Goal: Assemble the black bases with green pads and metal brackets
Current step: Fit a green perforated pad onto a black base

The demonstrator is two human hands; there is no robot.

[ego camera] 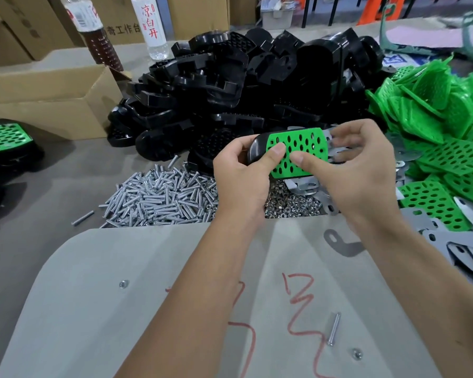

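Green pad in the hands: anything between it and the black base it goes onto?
Nothing visible. The green pad already lies against the black base, with both thumbs pressing on it.

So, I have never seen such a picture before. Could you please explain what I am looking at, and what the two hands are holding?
No machine here: a person's two bare hands, filmed by a wide-angle camera worn on the head, looking down. The left hand and right hand together hold a black base with a green pad on top; a metal bracket shows at its far end. On the table lie piles of black bases, green pads, screws and nuts.
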